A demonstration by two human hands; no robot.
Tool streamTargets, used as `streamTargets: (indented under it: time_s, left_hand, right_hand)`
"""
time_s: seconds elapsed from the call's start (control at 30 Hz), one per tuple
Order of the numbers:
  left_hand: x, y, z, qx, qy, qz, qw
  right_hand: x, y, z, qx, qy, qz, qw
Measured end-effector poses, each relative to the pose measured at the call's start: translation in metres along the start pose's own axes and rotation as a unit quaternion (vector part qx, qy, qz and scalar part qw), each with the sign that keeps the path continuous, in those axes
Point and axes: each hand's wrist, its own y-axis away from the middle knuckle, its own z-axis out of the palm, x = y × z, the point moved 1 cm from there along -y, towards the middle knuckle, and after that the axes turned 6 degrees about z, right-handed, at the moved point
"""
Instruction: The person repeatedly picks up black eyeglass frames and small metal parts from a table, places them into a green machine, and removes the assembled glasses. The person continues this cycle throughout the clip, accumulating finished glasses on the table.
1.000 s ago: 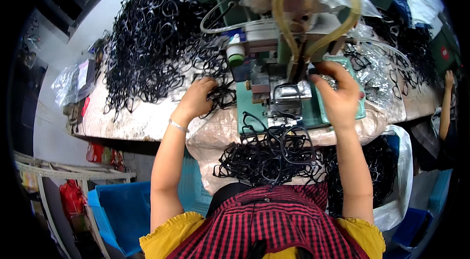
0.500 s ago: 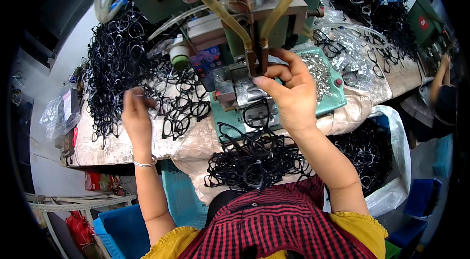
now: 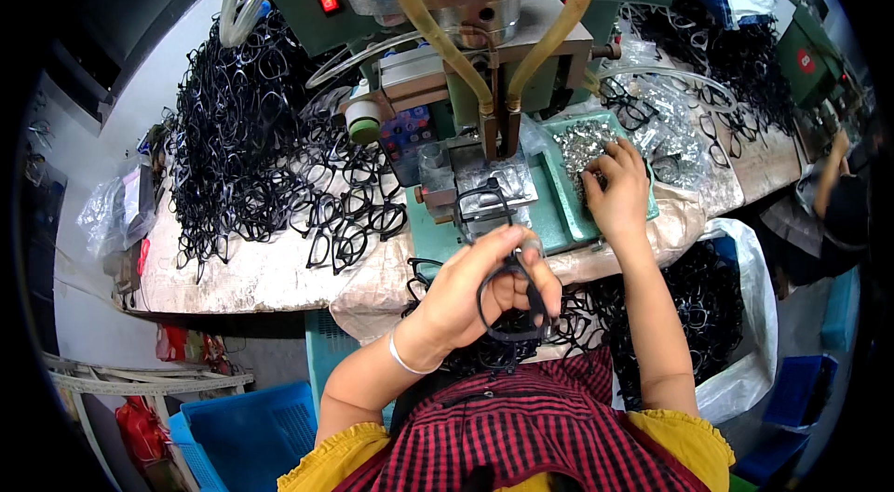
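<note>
My left hand (image 3: 466, 292) is closed around a dark eyeglass frame (image 3: 508, 336), in front of the machine (image 3: 438, 73). One rim loops out below the fingers; a second dark rim reaches up over the metal block (image 3: 494, 185), seemingly part of the same frame. To the right, my right hand (image 3: 621, 194) has its fingers bent into a heap of small shiny metal parts (image 3: 579, 143) in a green tray (image 3: 570, 213). Its fingertips come together there; whatever is between them is too small to make out. Two copper-coloured prongs (image 3: 500, 134) hang above the block, apart from both hands.
Dark eyeglass frames lie piled at the left (image 3: 237, 129) and loose on the table (image 3: 349, 231). More fill a white sack (image 3: 759, 324) at the right and rest near my lap. Yellowish hoses (image 3: 414, 8) curve down to the prongs. Another person's arm (image 3: 832, 175) shows far right.
My left hand has come from the loose frames at the left to the middle, now gripping a frame. My right hand has left the prongs for the parts tray.
</note>
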Motion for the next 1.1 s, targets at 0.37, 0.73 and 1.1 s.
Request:
streamTargets:
  time_s: [0.37,0.73,1.1]
  left_hand:
    - [-0.005,-0.01,0.001,0.098,0.081,-0.049,0.991]
    - [0.039,0.023,-0.145,0.386,-0.627,0.346,0.581]
    - [0.049,-0.006,-0.171,0.399,-0.674,0.355,0.51]
  right_hand:
    - [0.005,-0.017,-0.005,-0.037,-0.23,0.143,0.962]
    - [0.024,0.016,-0.001,0.005,-0.363,0.176,0.915]
    - [-0.029,-0.003,-0.003,-0.058,-0.407,0.142,0.901]
